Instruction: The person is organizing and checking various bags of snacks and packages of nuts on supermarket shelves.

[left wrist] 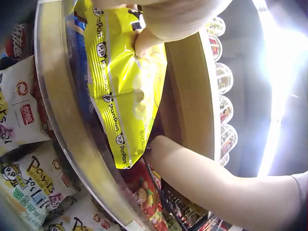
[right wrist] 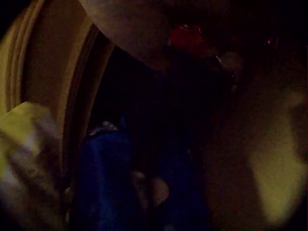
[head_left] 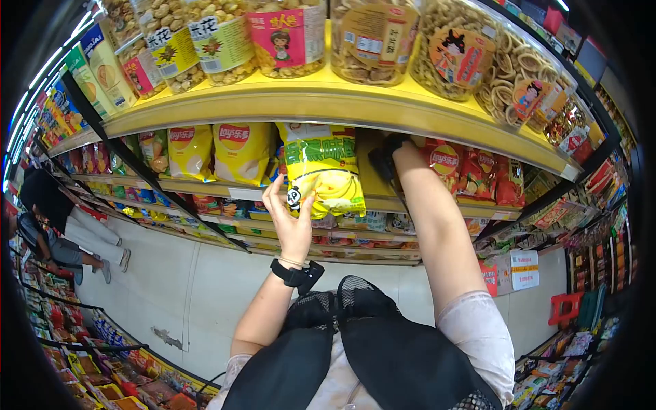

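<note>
My left hand [head_left: 292,215] grips a yellow and green snack bag [head_left: 326,171] with a panda and bananas printed on it, at the front of the shelf under the jars. In the left wrist view the thumb presses into the shiny front of the bag. To the right of this bag, my right arm [head_left: 437,219] reaches deep into the shelf, so the head view hides that hand. The right wrist view is very dark: part of the right hand [right wrist: 130,29] shows at the top, above blue packets [right wrist: 103,178], and I cannot tell what its fingers hold.
Yellow chip bags [head_left: 241,154] stand left of the snack bag, red chip bags [head_left: 475,171] right of my arm. Clear snack jars [head_left: 376,41] line the yellow shelf above. Lower shelves carry more packets. Two people [head_left: 58,219] are in the aisle at left.
</note>
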### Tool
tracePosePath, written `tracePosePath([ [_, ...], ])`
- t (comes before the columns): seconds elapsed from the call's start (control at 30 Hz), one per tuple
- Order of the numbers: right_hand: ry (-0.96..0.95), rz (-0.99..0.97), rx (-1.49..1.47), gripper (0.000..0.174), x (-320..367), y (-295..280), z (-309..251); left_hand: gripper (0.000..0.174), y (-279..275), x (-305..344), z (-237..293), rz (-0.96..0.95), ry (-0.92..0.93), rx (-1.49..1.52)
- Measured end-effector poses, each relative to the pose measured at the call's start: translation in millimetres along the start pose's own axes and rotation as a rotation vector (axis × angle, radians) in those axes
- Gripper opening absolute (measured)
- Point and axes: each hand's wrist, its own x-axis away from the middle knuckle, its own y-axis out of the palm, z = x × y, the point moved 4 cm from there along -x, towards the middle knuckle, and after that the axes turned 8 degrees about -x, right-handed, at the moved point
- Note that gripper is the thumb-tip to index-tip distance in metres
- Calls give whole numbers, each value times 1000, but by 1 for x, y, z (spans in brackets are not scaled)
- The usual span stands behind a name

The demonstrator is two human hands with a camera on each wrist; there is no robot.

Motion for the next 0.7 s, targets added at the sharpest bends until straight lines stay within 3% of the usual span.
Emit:
tracePosePath([
  [0.17,-63,20,-17,56,-25,-12,-5,70,-6,-5,-32,-96,-218,147],
  [0.4,-115,8,-66,56,-25,-19,0,70,-12,-8,-39,-227,-187,19],
  [0.43,-126,10,-71,56,-28,-21,1,69,-12,-7,-36,-269,-286,106],
  [0.57,-157,21,-85,56,-49,-24,-6,68,-9,-10,-37,-293,-252,151],
  [0.7,-95,29,-99,55,-25,-30,7,66,-12,-6,-33,-325,-315,187],
])
